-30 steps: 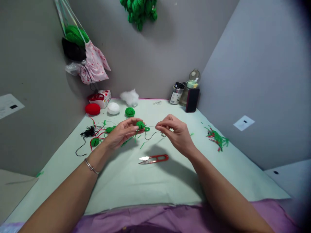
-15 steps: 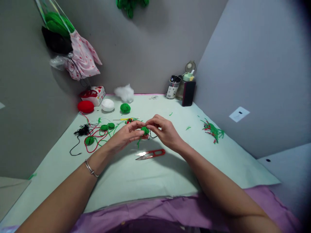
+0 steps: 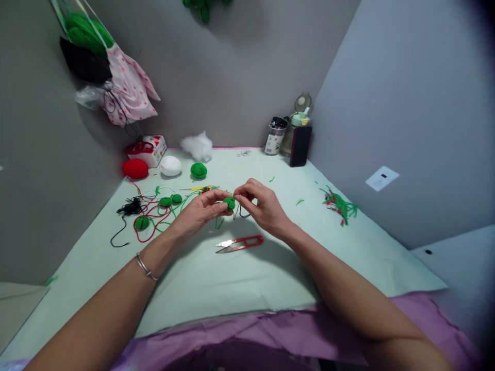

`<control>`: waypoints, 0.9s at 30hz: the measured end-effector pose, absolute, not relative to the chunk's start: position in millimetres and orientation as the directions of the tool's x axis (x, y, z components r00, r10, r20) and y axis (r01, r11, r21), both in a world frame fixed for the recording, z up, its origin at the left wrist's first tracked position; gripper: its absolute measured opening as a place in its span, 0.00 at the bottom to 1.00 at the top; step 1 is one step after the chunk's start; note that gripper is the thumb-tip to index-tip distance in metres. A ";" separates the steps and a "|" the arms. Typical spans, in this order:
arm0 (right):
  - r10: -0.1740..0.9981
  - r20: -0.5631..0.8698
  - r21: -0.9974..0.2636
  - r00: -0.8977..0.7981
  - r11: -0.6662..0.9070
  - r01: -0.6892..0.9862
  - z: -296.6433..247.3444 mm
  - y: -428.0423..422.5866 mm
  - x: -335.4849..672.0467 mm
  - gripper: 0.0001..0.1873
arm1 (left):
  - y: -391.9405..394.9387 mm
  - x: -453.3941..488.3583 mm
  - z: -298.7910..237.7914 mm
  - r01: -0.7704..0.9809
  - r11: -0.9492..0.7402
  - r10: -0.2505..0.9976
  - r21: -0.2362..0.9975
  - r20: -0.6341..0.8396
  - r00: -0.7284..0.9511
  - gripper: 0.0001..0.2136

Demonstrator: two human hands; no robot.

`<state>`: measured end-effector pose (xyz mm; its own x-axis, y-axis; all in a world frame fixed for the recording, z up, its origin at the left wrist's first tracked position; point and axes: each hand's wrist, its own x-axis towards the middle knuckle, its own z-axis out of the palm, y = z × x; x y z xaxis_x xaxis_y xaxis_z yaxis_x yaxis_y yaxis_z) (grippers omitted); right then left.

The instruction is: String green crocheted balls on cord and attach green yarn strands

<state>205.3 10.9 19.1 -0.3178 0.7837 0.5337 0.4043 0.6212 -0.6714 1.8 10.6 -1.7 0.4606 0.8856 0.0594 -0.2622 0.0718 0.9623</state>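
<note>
While clamping one green piece (image 3: 229,204) in the left hand (image 3: 199,212) above the worktop (image 3: 228,288), has the right hand (image 3: 266,208) pinched together beside it, one pair of snips (image 3: 236,249) below; shows it rounded, textured.

One head-worn view looks forward and down from above the table (image 3: 185,288) onto the nearby hands (image 3: 266,207).

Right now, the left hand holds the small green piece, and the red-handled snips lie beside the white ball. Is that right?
No: the head view shows the red-handled snips lying nearer the wearer than the left hand, not beside the white ball. That hand does hold the small green piece.
</note>
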 end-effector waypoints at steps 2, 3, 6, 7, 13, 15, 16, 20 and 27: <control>0.808 0.501 -0.734 -0.308 0.586 0.344 18.8 12.1 205.9 0.04 | 9.4 2.2 0.4 -0.260 0.067 0.887 0.963 0.062 0.457 0.11; 0.824 0.468 -0.775 -0.320 0.557 0.299 18.3 13.0 206.3 0.04 | 9.1 2.1 0.9 -0.264 0.069 0.889 0.962 0.060 0.454 0.11; 0.845 0.390 -0.849 -0.366 0.484 0.213 16.2 14.7 206.4 0.05 | 9.3 1.9 0.2 -0.273 0.095 0.893 0.957 0.039 0.448 0.12; 0.843 0.394 -0.843 -0.366 0.490 0.223 15.6 14.7 205.9 0.04 | 9.4 2.0 -0.5 -0.275 0.103 0.892 0.956 0.034 0.450 0.13; 0.763 0.561 -0.641 -0.321 0.645 0.415 15.4 9.7 201.7 0.06 | 9.0 5.2 -3.3 -0.307 0.068 0.892 0.949 0.080 0.446 0.11; 0.728 0.610 -0.586 -0.313 0.680 0.441 15.3 8.8 201.0 0.06 | 9.5 5.2 -3.6 -0.288 0.059 0.892 0.956 0.079 0.445 0.11; 0.713 0.631 -0.564 -0.304 0.692 0.452 15.0 8.7 200.8 0.06 | 10.0 4.8 -4.0 -0.271 0.053 0.896 0.961 0.074 0.437 0.11; 0.710 0.655 -0.545 -0.260 0.682 0.489 14.8 9.7 200.7 0.06 | 12.1 3.1 -5.1 -0.191 -0.028 0.920 0.981 0.100 0.379 0.11; 0.910 0.356 -0.899 -0.212 0.395 0.188 19.7 15.4 205.3 0.05 | 5.4 6.0 5.4 -0.329 0.045 0.858 0.943 0.132 0.496 0.11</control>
<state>205.3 15.4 19.7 -0.2116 0.9104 0.3556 0.1884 0.3950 -0.8992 6.0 5.4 5.4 0.4956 0.8584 0.1325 -0.3293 0.0446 0.9432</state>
